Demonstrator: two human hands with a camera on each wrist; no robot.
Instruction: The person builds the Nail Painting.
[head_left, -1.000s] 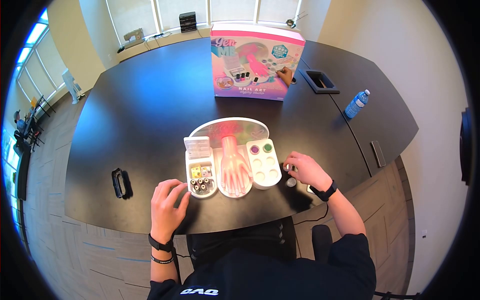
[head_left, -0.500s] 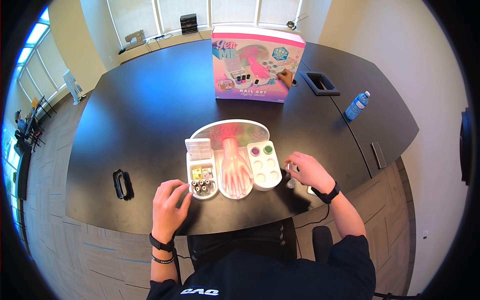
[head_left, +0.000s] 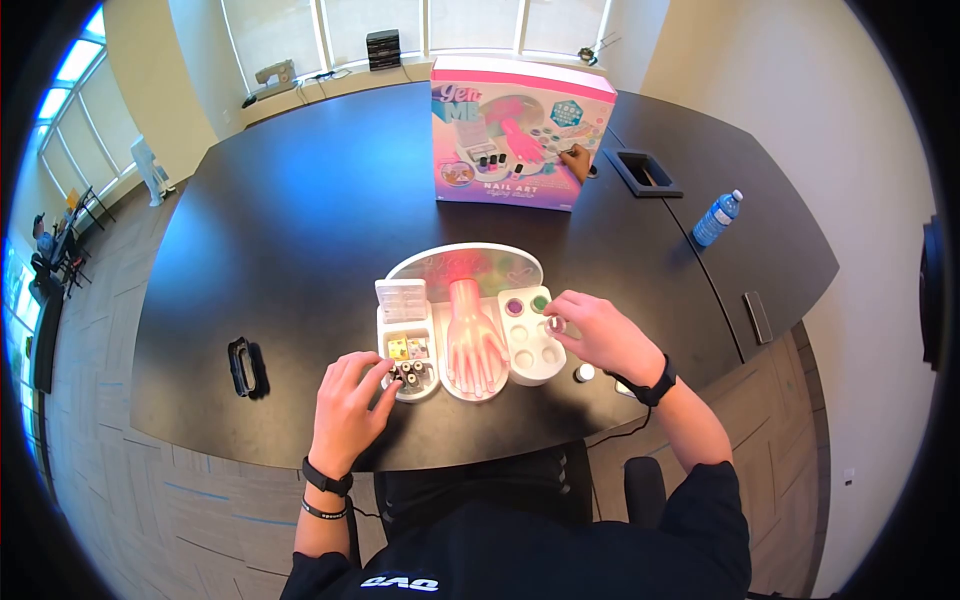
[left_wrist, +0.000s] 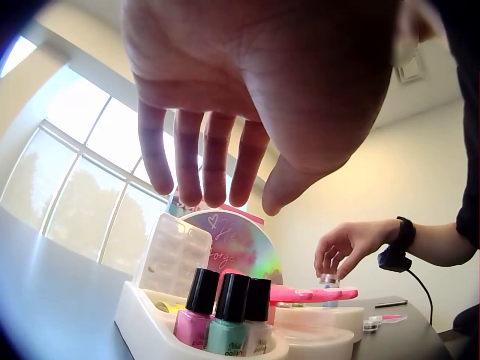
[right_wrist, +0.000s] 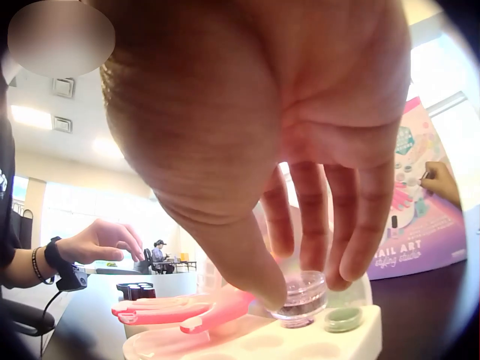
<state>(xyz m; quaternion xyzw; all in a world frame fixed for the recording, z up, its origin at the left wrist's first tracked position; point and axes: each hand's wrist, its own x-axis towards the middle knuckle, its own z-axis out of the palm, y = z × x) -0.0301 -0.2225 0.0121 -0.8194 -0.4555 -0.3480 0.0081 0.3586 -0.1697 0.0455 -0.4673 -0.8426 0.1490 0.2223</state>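
My right hand (head_left: 605, 335) pinches a small clear jar (right_wrist: 304, 289) between thumb and fingertips. It is over the right section of the white nail station (head_left: 545, 368), where round wells show. Purple (head_left: 514, 307) and green (right_wrist: 343, 319) jars sit in the back wells. A pink model hand (head_left: 474, 340) lies palm down in the middle section. Beside the left section, my left hand (head_left: 350, 400) hovers with loosely bent fingers, holding nothing. Next to its fingertips stand several black-capped nail polish bottles (left_wrist: 229, 322).
Another small jar (head_left: 584, 373) rests on the dark table right of the station. A nail art box (head_left: 520, 140) stands behind. Farther right are a water bottle (head_left: 718, 218) and a phone-like slab (head_left: 757, 318). A black band-like object (head_left: 243, 367) lies at left.
My right hand has moved up and left from beside the station, carrying the small jar over its wells. My left hand has shifted slightly right, closer to the polish bottles.
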